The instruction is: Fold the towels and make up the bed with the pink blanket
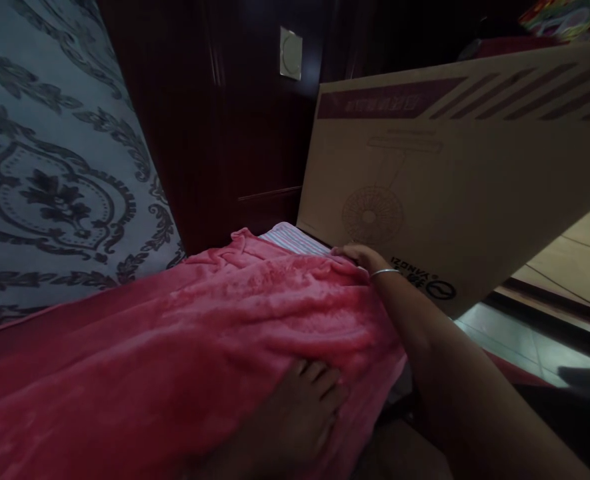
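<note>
A plush red blanket (189, 333) lies in soft folds over a long, low surface. My right hand (355, 254), with a silver bangle on its wrist, reaches to the far right corner and grips the blanket's edge there; part of the fingers is hidden. Just beside that hand, a strip of pale striped cloth (295, 240) shows from under the blanket. On the blanket in front rests a bare foot (299, 413). My left hand is out of view.
A large cardboard box (455, 180) with a printed drawing leans close beyond my right hand. Behind the far end stands a dark red wooden panel (235, 133). Patterned wallpaper (59, 167) covers the left wall. Pale floor tiles (515, 340) show at the right.
</note>
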Available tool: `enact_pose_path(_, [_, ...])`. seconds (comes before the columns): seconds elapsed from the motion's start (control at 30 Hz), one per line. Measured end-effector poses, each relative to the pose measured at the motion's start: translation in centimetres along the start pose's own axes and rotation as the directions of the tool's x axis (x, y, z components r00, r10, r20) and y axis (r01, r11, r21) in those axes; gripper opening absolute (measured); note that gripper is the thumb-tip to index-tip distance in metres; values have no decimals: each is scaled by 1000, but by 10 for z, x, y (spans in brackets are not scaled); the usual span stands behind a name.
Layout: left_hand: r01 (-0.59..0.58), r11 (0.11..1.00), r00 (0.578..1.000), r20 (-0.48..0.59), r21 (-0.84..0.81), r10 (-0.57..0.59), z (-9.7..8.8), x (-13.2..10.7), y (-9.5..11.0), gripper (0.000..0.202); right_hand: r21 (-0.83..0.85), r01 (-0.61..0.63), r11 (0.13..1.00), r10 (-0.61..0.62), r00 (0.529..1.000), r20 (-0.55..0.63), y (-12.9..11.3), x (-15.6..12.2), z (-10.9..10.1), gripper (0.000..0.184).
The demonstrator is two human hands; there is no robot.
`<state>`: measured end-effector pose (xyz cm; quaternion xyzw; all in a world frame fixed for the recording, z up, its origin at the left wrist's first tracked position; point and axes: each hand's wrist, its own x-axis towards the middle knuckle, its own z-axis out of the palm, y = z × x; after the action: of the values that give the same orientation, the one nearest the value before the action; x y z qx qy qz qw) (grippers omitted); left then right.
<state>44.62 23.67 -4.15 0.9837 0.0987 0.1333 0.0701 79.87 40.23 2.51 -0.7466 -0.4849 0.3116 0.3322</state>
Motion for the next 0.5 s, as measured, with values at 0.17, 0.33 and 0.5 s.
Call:
enact_pose_path(0.17, [-11, 999, 999, -34, 31, 12, 2, -2, 1, 45, 240, 139, 961, -117, 987, -106, -8, 3, -12, 23])
enact_pose_path(0.33, [-9, 999, 999, -32, -36, 7, 0, 6, 1, 42, 347, 291, 892, -147, 910, -387, -29, 25, -23, 28])
enact_pose_path(0.5, [-26, 1000, 997, -75, -5, 25, 6, 8, -3, 44, 260, 184, 948, -68, 914, -400, -24, 42, -1, 14])
